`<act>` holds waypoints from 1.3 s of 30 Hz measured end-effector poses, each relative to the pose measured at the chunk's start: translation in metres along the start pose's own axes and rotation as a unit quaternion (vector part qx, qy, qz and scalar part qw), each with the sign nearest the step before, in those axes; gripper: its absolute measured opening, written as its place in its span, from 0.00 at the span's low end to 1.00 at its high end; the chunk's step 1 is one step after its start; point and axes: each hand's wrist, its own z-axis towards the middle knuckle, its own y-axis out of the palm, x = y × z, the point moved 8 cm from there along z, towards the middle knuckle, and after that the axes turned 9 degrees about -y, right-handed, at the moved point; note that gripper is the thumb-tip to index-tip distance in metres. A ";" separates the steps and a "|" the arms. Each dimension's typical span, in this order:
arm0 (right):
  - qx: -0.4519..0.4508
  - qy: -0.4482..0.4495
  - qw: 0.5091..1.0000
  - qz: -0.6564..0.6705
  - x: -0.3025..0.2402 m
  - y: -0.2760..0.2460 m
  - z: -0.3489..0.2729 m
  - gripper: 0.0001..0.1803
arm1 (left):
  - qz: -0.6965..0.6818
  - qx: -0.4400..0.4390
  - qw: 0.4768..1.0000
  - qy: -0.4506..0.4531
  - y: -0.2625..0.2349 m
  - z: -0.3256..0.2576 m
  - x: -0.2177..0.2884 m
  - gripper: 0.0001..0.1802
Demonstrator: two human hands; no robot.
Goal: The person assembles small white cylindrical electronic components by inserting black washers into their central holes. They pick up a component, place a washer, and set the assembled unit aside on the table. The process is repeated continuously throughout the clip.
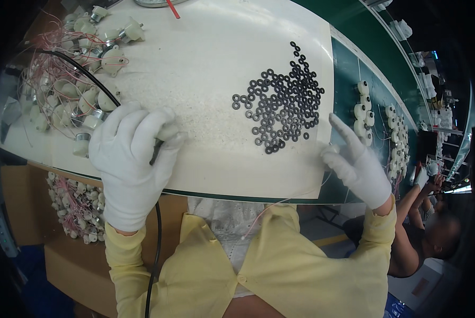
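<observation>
My left hand (134,153), in a white glove, is closed at the left of the white work surface. A dark thing (155,151) shows between its thumb and fingers; its kind is hidden. A black cable (81,69) runs to the top of this hand, and black cable shows again below the wrist. My right hand (356,161), also gloved and slightly blurred, is at the right edge of the white surface, index finger stretched out, the other fingers curled. A thin pale wire (280,202) trails from it over the table edge; what it holds is mostly hidden.
Small black rings (285,103) lie spread right of centre. Wired white-and-metal motor units (62,90) are heaped at the left, more in a cardboard box (78,212) below. White round parts (362,114) stand in rows on the green surface. Another person (415,238) sits at the right.
</observation>
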 end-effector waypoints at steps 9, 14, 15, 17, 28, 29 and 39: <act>0.110 -0.092 0.981 0.131 -0.001 0.008 0.006 0.22 | -0.015 -0.022 1.000 -0.009 0.000 0.000 -0.001 0.24; 0.104 -0.035 0.978 0.180 0.013 0.011 0.011 0.16 | -0.015 -0.033 0.999 -0.012 0.000 -0.001 -0.002 0.24; 0.100 -0.048 0.979 0.169 0.010 0.012 0.013 0.16 | -0.014 -0.037 0.999 -0.013 0.000 0.000 -0.002 0.25; 0.094 -0.071 0.982 0.147 0.004 0.013 0.016 0.16 | -0.017 -0.040 0.999 -0.014 0.000 0.000 -0.002 0.25; 0.126 0.042 0.982 0.136 0.006 0.007 0.016 0.11 | -0.026 -0.039 0.999 -0.021 0.000 0.000 -0.003 0.26; 0.126 0.065 0.979 0.144 0.007 0.008 0.015 0.10 | -0.026 -0.040 0.999 -0.022 0.000 -0.001 -0.003 0.26; 0.036 -0.089 0.991 -0.096 -0.013 0.008 0.010 0.25 | -0.022 -0.042 0.999 -0.018 0.000 -0.001 -0.004 0.26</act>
